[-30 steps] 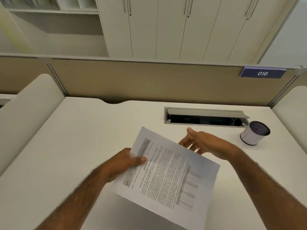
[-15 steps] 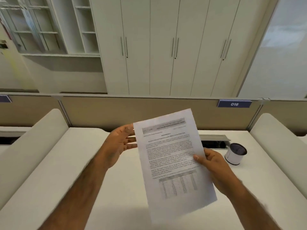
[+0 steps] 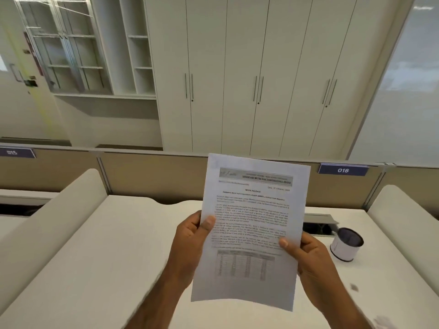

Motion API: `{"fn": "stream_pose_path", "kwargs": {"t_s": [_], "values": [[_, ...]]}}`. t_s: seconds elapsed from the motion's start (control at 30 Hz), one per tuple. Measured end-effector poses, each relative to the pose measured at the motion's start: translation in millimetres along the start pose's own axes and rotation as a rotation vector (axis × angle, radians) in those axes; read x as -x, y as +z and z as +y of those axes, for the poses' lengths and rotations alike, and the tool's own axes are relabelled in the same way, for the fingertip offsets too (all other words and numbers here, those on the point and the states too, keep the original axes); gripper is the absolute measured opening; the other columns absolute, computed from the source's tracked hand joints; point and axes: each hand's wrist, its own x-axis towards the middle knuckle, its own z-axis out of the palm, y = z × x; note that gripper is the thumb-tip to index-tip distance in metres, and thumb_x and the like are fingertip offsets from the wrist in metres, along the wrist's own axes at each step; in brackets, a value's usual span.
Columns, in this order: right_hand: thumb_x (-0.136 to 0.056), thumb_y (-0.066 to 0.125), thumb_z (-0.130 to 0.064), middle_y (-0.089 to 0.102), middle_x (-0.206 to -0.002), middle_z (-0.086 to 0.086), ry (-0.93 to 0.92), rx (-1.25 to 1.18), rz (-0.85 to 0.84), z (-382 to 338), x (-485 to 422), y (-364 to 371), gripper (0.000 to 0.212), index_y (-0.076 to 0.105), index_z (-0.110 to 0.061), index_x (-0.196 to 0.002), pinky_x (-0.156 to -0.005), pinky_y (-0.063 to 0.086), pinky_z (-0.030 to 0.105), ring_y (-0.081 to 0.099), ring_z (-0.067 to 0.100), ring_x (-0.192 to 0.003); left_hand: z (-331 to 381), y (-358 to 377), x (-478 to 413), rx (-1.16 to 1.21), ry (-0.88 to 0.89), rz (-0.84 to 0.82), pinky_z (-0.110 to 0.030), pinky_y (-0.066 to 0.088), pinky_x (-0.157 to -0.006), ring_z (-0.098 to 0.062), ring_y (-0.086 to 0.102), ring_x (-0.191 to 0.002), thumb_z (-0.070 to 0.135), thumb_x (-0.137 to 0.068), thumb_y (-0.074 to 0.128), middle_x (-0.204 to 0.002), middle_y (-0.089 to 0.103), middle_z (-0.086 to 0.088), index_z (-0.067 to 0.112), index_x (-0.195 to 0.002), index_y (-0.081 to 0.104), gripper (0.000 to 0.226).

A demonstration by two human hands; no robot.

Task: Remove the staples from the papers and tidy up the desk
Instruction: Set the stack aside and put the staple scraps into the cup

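Desk: long white laminate desk (image 3: 114,245), bare. Papers: white printed paper sheets (image 3: 251,224), upright above desk centre, left hand (image 3: 190,243) and right hand (image 3: 308,260) each pinching one side edge, thumbs in front. Cup: small white cylindrical cup (image 3: 345,246), far right. Staple: not discernible. Risk: pulling sheets apart unfastened likely tears a corner.

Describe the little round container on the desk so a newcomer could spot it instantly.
Find the white desk below the partition's 016 sign. Right of the held paper, beside the cable hatch, stands a small cup: white-walled, dark inside, the only loose item standing on the desk.
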Motion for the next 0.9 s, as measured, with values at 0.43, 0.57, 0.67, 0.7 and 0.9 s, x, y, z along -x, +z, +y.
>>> {"fn": "stream_pose_path", "kwargs": {"t_s": [0.43,0.57,0.67,0.7,0.9], "values": [[-0.089,0.064,-0.011,0.076,-0.108,0.010,0.003,0.076,-0.018,-5.5,1.6,0.6,0.027,0.066,-0.011,-0.116,-0.078,0.061,0.047,0.074,0.035,-0.093,38.0,4.9,-29.9,0.133,0.041,0.128,-0.046,0.064,-0.081,-0.031,0.077,-0.094,0.023,-0.104,0.056,-0.107,0.079,-0.009,0.012,-0.114,0.071,0.022],[-0.090,0.063,-0.009,0.075,-0.110,0.010,-0.011,0.083,-0.025,-10.4,2.6,0.2,0.029,0.065,-0.011,-0.118,-0.082,0.059,0.051,0.073,0.035,-0.096,38.7,8.8,-39.2,0.180,0.041,0.200,-0.039,0.065,-0.072,-0.026,0.076,-0.084,0.020,-0.103,0.058,-0.099,0.080,-0.006,0.013,-0.106,0.070,0.014],[-0.089,0.064,-0.011,0.075,-0.111,0.011,-0.010,0.090,-0.023,-13.8,2.6,-1.9,0.030,0.064,-0.010,-0.119,-0.081,0.059,0.050,0.073,0.036,-0.096,42.4,12.1,-46.2,0.236,0.024,0.221,-0.039,0.064,-0.073,-0.027,0.074,-0.086,0.019,-0.101,0.061,-0.100,0.079,-0.009,0.014,-0.103,0.068,0.009],[-0.089,0.064,-0.011,0.075,-0.111,0.011,-0.010,0.093,-0.024,-14.6,2.5,-2.5,0.029,0.064,-0.010,-0.119,-0.082,0.059,0.051,0.073,0.036,-0.096,43.5,12.4,-47.9,0.240,0.029,0.223,-0.039,0.064,-0.074,-0.027,0.074,-0.087,0.020,-0.101,0.062,-0.101,0.079,-0.010,0.014,-0.103,0.068,0.009],[-0.091,0.063,-0.009,0.074,-0.114,0.011,-0.017,0.107,-0.019,-16.7,5.3,-2.8,0.029,0.064,-0.010,-0.120,-0.087,0.057,0.056,0.072,0.036,-0.099,54.4,15.8,-53.3,0.279,0.065,0.212,-0.036,0.064,-0.069,-0.025,0.074,-0.083,0.020,-0.097,0.067,-0.096,0.079,-0.007,0.015,-0.100,0.069,0.006]]}}
